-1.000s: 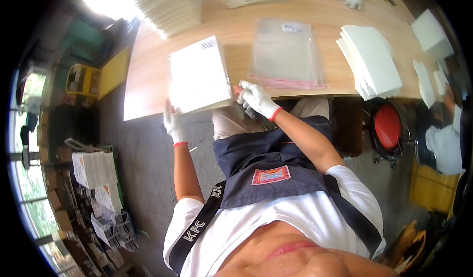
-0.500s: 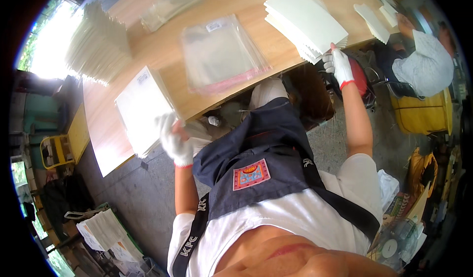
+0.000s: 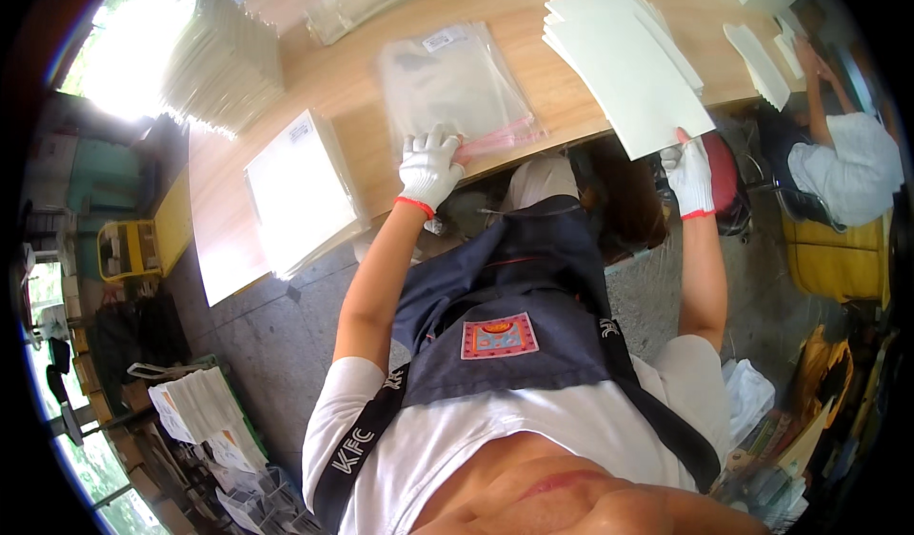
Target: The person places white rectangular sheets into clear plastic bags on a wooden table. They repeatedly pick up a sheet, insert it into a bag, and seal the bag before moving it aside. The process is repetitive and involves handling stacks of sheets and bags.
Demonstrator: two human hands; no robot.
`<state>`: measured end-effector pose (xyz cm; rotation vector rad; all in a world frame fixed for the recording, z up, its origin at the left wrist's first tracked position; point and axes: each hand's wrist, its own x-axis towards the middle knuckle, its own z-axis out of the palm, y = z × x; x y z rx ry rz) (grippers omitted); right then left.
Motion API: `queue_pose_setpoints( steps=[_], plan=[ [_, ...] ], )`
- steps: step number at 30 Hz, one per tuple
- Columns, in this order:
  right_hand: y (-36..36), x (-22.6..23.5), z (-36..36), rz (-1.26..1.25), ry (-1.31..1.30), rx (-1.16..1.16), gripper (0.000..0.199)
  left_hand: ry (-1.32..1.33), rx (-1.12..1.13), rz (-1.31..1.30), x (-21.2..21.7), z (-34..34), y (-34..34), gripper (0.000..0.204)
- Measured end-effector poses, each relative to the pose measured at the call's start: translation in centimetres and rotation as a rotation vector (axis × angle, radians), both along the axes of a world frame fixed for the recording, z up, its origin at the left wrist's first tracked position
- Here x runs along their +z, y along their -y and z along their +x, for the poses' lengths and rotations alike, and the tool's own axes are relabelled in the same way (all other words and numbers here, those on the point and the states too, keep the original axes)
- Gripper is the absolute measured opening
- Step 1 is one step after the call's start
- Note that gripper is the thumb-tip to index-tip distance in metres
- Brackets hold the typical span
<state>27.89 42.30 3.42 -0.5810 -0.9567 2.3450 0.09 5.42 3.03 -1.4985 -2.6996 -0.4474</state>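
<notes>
My right hand (image 3: 687, 175), in a white glove with a red cuff, pinches the near corner of a white sheet (image 3: 633, 73), thumb on top. This sheet sticks out over the table edge from a stack of similar white sheets (image 3: 569, 4). My left hand (image 3: 431, 167), gloved likewise, rests with its fingers stretched over the near edge of a pile of clear plastic bags (image 3: 447, 83). The pile carries a small label at its far end. Left of it lies a neat stack of white sheets in clear bags (image 3: 300, 192), also labelled.
A tall stack of packed sheets (image 3: 224, 64) stands at the table's far left. More clear bags (image 3: 371, 2) lie at the back. Another person (image 3: 838, 154) sits on the right, hands near narrow white pieces (image 3: 757, 59). A yellow frame (image 3: 129, 249) stands left of the table (image 3: 214, 268).
My left hand has moved right, from the bagged stack onto the near edge of the clear bags. My right hand has drawn the white sheet toward me, past the table edge.
</notes>
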Motion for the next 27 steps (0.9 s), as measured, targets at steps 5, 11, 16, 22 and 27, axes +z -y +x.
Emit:
queue_pose_setpoints(
  steps=[5, 11, 16, 22, 27],
  plan=[
    [6.1, 4.6, -0.9, 0.073, 0.09, -0.095, 0.03, -0.004, 0.187, -0.108, 0.4, -1.0, 0.0, 0.031],
    [14.0, 2.7, -1.3, -0.042, 0.144, 0.339, 0.051, 0.151, 0.128, 0.056, 0.4, -2.8, 1.3, 0.025],
    [15.2, -0.3, -1.0, -0.113, 0.202, 0.517, 0.051, 0.077, 0.157, 0.042, -1.1, -3.4, 1.8, 0.025],
    [16.1, -2.3, -1.1, -0.099, 0.142, 0.281, 0.046, 0.047, 0.167, 0.168, -0.5, -2.7, 2.8, 0.027],
    [18.6, -4.0, -1.9, -0.185, 0.207, 0.152, 0.022, 0.283, 0.215, 0.254, 0.9, -2.3, 2.5, 0.027]
  ],
)
